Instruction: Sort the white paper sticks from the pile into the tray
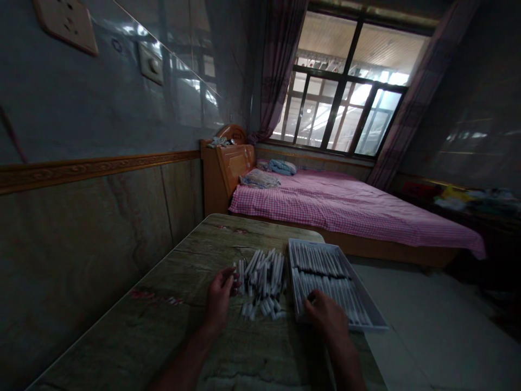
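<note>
A loose heap of slim white pens [266, 271] lies on the table, with several short translucent pieces that look like pen caps [264, 308] at its near side. At the heap's left edge is my left hand [222, 290], its fingers closed around a pen whose pale tip shows above them. To the right of the heap stands a shallow white tray [376, 321] with two rows of pens laid side by side. My right hand [328, 314] is over the tray's near left corner, fingers drawn together; what is between them is hidden.
The marbled table [195, 255] runs along a tiled wall [122, 228] on the left. Beyond it stands a bed with a pink checked sheet [325, 201] and a wooden headboard [228, 168]. Tiled floor [399, 298] lies to the right, and the tray reaches past the table's right edge.
</note>
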### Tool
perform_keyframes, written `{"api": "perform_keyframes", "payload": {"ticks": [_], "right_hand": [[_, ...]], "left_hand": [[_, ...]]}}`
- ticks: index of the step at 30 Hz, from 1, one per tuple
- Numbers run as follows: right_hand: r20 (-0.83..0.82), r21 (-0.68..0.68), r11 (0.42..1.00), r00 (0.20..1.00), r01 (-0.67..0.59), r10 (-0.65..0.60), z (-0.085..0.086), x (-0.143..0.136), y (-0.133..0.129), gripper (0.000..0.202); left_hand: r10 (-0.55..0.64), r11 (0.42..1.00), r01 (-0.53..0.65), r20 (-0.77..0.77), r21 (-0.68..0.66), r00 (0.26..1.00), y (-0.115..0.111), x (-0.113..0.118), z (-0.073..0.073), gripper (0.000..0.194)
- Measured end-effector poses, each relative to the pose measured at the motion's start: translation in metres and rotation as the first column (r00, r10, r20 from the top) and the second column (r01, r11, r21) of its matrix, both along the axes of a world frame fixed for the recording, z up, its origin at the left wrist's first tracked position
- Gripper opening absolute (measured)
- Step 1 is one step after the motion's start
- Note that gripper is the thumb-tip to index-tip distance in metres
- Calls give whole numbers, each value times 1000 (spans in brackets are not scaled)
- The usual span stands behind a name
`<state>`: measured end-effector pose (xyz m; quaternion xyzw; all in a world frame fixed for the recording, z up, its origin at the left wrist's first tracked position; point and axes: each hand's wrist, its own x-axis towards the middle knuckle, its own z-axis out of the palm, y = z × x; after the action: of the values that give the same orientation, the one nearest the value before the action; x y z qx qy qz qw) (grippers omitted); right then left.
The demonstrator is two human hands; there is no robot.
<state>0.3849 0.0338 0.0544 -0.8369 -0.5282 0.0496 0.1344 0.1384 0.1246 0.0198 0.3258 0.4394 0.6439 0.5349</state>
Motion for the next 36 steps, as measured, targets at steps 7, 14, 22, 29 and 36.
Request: {"api": "perform_keyframes", "payload": {"ticks": [7,14,22,29,36], "right_hand": [[11,-60,998,1000,3,-2,4,0,2,33],[66,310,947,996,-85,68,-4,-30,5,33],[156,524,721,884,-453,442,-42,-82,12,16],[215,376,804,887,-461,409,-38,-88,13,37],[255,269,780,823,-565,508,-32,-102,15,40]], "left_hand": [[132,990,-116,-214,84,968,9,-6,-5,15],[137,987,-57,-613,148,778,10,-12,-13,23],[33,994,97,-982,52,188,1,-10,-8,27],[-68,990,122,-998,-70,-18,-5,-9,4,37],[-26,992,119,-984,-47,-174,-10,-10,3,44]]}}
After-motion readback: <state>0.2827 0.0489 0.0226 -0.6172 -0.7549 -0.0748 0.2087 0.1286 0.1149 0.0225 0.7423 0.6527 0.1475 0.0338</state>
